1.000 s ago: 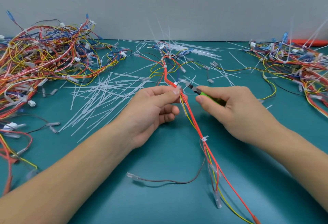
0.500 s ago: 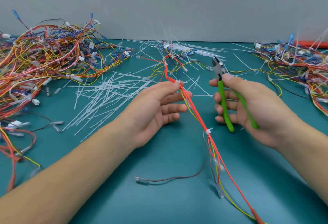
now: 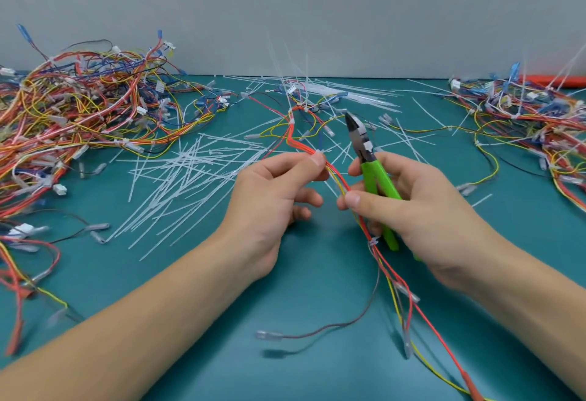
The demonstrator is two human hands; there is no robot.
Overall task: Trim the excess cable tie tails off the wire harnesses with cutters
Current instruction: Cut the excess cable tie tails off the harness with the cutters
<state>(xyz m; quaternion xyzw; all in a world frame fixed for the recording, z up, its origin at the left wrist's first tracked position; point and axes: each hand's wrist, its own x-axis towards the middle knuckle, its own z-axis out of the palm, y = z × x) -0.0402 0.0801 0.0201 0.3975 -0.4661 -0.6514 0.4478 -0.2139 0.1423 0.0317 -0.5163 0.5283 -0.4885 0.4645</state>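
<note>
A teal table (image 3: 196, 353) ran back to a plain grey wall (image 3: 317, 4). On the far left of it lay a big tangled pile of wires (image 3: 79, 108) in red, yellow, orange and blue, and a second pile of wires (image 3: 532, 118) sat at the far right edge. Between them, left of centre, a scatter of cut white ties (image 3: 187, 175) lay flat on the table, with more loose ties (image 3: 342, 89) near the wall.

The wire bundle (image 3: 374, 248), mostly red with yellow strands, ran from the far middle of the table toward the near right corner, lifted between the two hands. The left hand (image 3: 272, 197) pinched it between thumb and forefinger at its upper part, the other fingers loosely curled. Just below and to the right, the right hand (image 3: 409, 207) pinched the same bundle with thumb and forefinger while the rest of its fingers curled round the green handles of the cutters (image 3: 367, 159). The cutters pointed up and away, their dark jaws together, just right of the bundle and not touching it. A small white tie (image 3: 373, 241) circled the bundle just below the right hand. A brown wire (image 3: 333, 327) branched off leftward near the table.
</note>
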